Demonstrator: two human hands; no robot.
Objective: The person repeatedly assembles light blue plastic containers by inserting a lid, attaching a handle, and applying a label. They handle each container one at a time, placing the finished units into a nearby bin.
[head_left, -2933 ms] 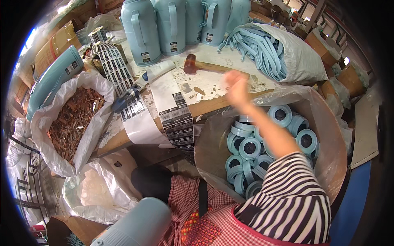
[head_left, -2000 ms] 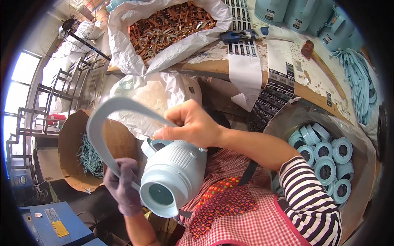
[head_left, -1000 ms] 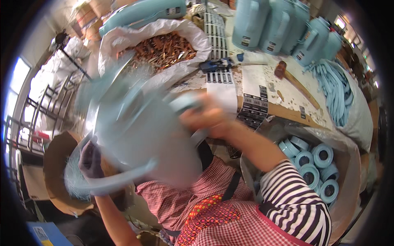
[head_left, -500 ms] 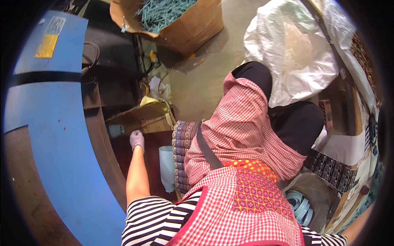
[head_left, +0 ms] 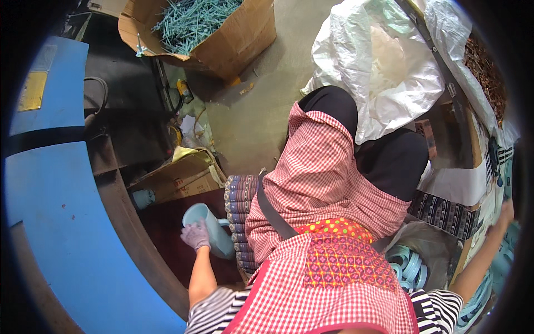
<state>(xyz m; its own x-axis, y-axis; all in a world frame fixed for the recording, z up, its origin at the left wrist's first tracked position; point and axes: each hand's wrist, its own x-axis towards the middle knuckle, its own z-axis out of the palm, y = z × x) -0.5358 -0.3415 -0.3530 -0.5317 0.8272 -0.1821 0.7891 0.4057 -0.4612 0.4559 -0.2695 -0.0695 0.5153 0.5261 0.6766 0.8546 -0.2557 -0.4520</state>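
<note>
My left hand (head_left: 196,235), in a thin pale glove, grips the side of a light blue plastic jug (head_left: 222,240). The jug leans in a dark reddish space beside my seat, its open mouth tipped away from me and its handle on the right. At the far right edge, my right hand (head_left: 507,212) is raised near the cluttered bench, next to pale blue plastic pieces (head_left: 505,245). Its fingers are too small and blurred to make out.
A blue machine panel (head_left: 67,222) curves along my left. Ahead stands a carton (head_left: 239,47) of thin teal plastic pieces (head_left: 194,22). A white sack (head_left: 345,61) lies beyond my knees. An opened carton (head_left: 189,181) sits past the jug; a bag of blue rings (head_left: 409,267) is on my right.
My left hand has come back toward me from beside the opened carton and taken hold of the jug, which now leans differently. My right hand has come into view at the right edge.
</note>
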